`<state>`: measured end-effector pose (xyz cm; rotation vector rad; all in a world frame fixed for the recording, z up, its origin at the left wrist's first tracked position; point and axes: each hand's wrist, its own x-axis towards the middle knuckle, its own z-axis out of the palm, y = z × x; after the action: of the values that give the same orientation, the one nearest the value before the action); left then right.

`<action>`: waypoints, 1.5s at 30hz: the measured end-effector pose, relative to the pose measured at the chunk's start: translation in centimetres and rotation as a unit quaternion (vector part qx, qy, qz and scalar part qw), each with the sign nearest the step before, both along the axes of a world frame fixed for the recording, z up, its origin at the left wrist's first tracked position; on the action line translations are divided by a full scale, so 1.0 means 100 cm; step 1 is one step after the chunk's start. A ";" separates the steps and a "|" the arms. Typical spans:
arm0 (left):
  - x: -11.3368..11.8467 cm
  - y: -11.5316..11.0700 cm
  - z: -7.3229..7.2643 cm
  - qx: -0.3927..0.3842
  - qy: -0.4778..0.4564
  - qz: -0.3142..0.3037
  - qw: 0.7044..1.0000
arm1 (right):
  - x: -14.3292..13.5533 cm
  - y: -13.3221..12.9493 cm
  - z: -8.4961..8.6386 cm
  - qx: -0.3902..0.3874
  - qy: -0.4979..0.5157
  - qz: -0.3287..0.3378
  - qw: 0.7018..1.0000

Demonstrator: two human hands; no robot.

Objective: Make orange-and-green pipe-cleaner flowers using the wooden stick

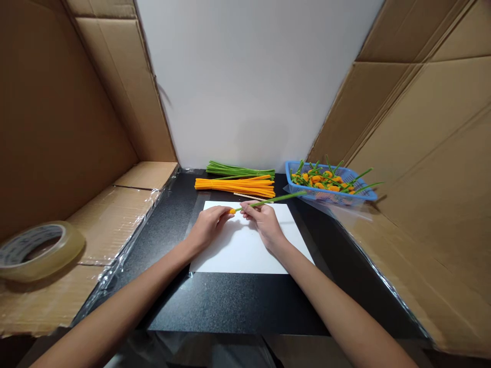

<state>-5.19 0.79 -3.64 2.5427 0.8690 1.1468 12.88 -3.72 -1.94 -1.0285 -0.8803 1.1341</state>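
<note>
Left hand: my left hand (209, 224) has its thumb and fingertips pinched closed on a small orange piece (232, 211), over the upper left of the white sheet.
Right hand: I read my right hand (266, 224) as closed, thumb and forefinger gripping a green stem (282, 198) near its lower left end; the other fingers are curled.
Green stem: runs from the orange piece, through the right-hand grip, up and rightward; far tip in front of the blue basket. Whether it is fixed to the orange piece, I cannot tell.
White sheet: white sheet (238, 255) flat on the black tabletop (230, 306), beneath both hands.
Orange bundle: orange stems (233, 185) lying sideways beyond the sheet.
Green bundle: green stems (238, 169) just behind the orange ones, near the pale wall (245, 76).
Stick: thin pale stick (249, 196) between orange bundle and sheet, partly behind the green stem.
Blue basket: blue basket (360, 197) at far right, holding orange-and-green pieces (315, 179), several green ends projecting over its rim.
Tape roll: tape roll (72, 250) lying flat on cardboard (103, 220) at my left, well apart from the hands.
</note>
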 end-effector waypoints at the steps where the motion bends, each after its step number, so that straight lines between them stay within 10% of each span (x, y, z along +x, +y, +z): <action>1: 0.000 0.000 0.000 0.001 0.000 0.003 1.000 | 0.003 0.001 0.000 0.000 0.005 -0.012 1.000; 45: 0.002 -0.004 0.001 -0.006 0.002 -0.030 1.000 | -0.006 -0.001 -0.004 -0.006 -0.062 0.022 0.998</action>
<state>-5.02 0.37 -3.53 2.5443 0.7931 1.1163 12.29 -3.85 -2.37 -1.1033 -0.9996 1.1230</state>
